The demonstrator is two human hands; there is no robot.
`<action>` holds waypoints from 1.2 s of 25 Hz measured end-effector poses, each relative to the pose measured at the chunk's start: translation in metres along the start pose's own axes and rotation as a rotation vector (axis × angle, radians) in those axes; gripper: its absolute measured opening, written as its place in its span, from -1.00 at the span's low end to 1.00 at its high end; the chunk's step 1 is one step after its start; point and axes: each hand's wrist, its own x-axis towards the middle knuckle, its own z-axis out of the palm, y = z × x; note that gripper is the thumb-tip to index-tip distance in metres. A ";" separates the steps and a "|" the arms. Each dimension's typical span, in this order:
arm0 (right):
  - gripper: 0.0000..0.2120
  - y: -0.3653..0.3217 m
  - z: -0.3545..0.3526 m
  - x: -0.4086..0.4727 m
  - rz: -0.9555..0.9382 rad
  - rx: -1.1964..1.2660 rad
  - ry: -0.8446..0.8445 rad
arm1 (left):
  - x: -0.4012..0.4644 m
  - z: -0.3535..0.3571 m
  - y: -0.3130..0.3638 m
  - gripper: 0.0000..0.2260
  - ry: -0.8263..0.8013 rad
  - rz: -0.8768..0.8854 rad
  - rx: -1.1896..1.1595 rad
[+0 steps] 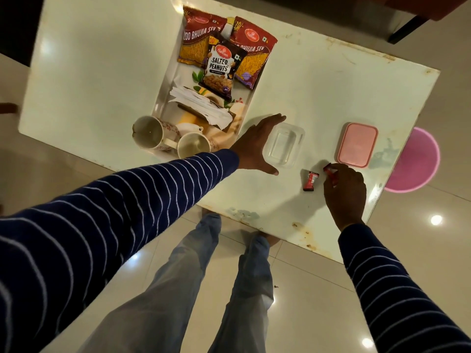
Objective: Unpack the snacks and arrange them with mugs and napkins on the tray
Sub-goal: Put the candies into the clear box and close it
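Looking down at a white table [102, 72] w/ a printed tray [163, 98] on the left-centre part. On the tray: two red Bhujia Sev packs [198, 34] side by side at the far end, a dark Salted Peanuts pack [221, 67] lying on top where they meet, then a fanned stack of white napkins [201, 103] closer in. Two white mugs [150, 132] sit at the near end of the tray, touching handle to side, both empty afaict.

Left hand [254, 146] is stretched out flat-ish, arm in a navy striped sleeve [127, 200] reaching across from bottom left. Fingers spread wide w/ thumb swung out toward the near edge, cupping the left side of a clear plastic container [284, 143] that sits just right of the tray. Hand is spread apart, not closed on it, can't tell if it actually touches the wall.

Right hand [344, 192] comes up from bottom right, wrist bent, knuckles up, fingertips pinched together on a small red wrapper [328, 170]. Another small red candy packet [311, 181] lies on the table just left of that hand, not touching it. Pink lid [356, 145] lies flat beyond the right hand, well apart from the clear container. Pink stool [418, 164] on the floor past the table edge. Person's jeans [204, 289] visible below.
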 end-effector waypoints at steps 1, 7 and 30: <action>-0.77 -0.005 -0.001 -0.001 0.020 0.060 0.022 | 0.000 -0.001 -0.001 0.18 0.009 -0.001 -0.004; -0.76 -0.076 -0.004 0.006 -0.069 0.345 0.121 | -0.002 -0.003 0.001 0.17 0.058 0.001 -0.014; -0.65 0.062 -0.022 -0.040 0.023 0.123 0.014 | -0.023 0.121 0.091 -0.36 -0.085 0.111 0.459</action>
